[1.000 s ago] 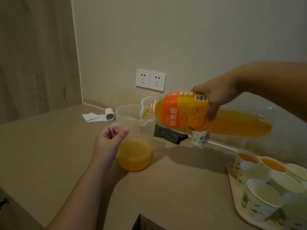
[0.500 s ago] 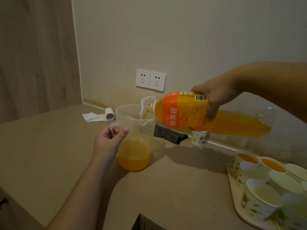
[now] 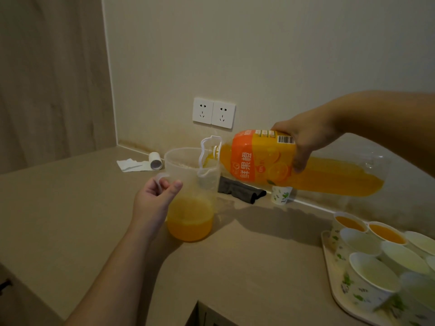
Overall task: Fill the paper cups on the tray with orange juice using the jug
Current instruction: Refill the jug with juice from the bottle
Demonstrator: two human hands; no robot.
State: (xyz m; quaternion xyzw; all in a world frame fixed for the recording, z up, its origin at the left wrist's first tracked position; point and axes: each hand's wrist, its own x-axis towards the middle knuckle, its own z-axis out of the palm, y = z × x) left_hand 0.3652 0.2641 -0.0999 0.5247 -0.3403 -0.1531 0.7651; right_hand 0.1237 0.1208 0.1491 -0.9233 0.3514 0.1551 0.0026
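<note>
Orange juice is pouring from a bottle [image 3: 266, 158] gripped by the right hand [image 3: 306, 140] into a jug [image 3: 188, 184], the left hand [image 3: 155, 196] gripping its handle.

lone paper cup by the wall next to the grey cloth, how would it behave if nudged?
The lone paper cup looks thin-walled and stands apart from the tray, so it is probably light and would slide or tip easily. Whether it holds anything cannot be seen from here. The grey cloth lying beside it might snag it.
</note>
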